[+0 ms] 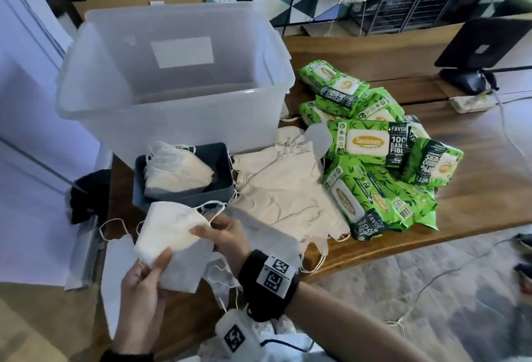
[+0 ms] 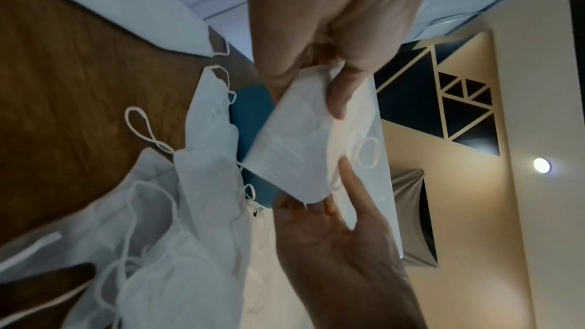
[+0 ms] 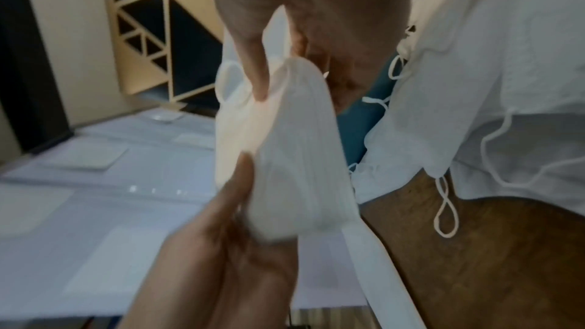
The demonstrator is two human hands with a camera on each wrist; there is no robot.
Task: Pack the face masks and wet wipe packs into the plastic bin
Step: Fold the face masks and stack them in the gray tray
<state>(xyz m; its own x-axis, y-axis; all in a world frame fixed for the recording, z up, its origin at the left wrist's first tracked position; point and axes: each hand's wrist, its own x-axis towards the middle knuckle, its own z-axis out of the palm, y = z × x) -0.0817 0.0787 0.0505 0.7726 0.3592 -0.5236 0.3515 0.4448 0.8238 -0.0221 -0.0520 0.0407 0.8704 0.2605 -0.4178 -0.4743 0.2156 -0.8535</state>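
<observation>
I hold a small stack of white face masks (image 1: 167, 232) (image 2: 300, 139) (image 3: 285, 146) above the table's near left corner. My left hand (image 1: 155, 263) (image 2: 307, 84) pinches its lower end, and my right hand (image 1: 213, 232) (image 3: 297, 79) pinches its right edge. The clear plastic bin (image 1: 172, 97) stands behind, with nothing visible inside. Just in front of it sits a grey tray (image 1: 184, 197) with more masks (image 1: 175, 171) stacked in it. Loose masks (image 1: 282, 189) lie spread to the right of the tray. Several green wet wipe packs (image 1: 374, 154) are heaped further right.
The wooden table (image 1: 475, 174) has bare surface right of the wipe pile. A black monitor stand (image 1: 466, 79) and a power strip (image 1: 472, 102) sit at the far right, with cables trailing to the floor. Mask ear loops hang over the near table edge.
</observation>
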